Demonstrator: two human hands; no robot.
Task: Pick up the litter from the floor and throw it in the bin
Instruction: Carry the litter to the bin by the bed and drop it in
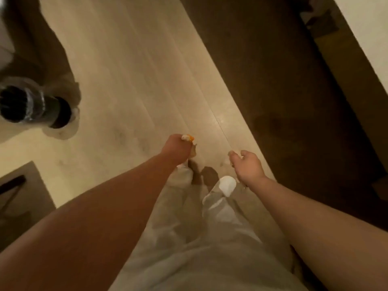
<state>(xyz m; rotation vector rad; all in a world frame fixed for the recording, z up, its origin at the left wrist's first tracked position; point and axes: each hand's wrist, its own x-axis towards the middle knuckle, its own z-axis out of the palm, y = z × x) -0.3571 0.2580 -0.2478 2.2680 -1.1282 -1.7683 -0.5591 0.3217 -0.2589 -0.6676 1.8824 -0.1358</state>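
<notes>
Litter [188,138], a small white and orange scrap, sits in our left hand [177,149]. Our left grip is closed around it, and only a bit of the scrap pokes out at the top of the fist. We hold it up in the air, above the pale floor [130,80].

Our right hand [247,166] is near the left one, a little lower in the picture. Its fingers are curled in. Something small and pale shows at its fingertips, but it is too blurry for us to tell what it is, so we cannot tell if that grip holds anything.

The bin [25,105] is dark and round with a shiny plastic liner around its rim. It stands on the floor far off to our left, well apart from both hands.

Below our arms we see our light trousers [210,238]. A wide dark strip [283,80] runs along the floor on our right.
</notes>
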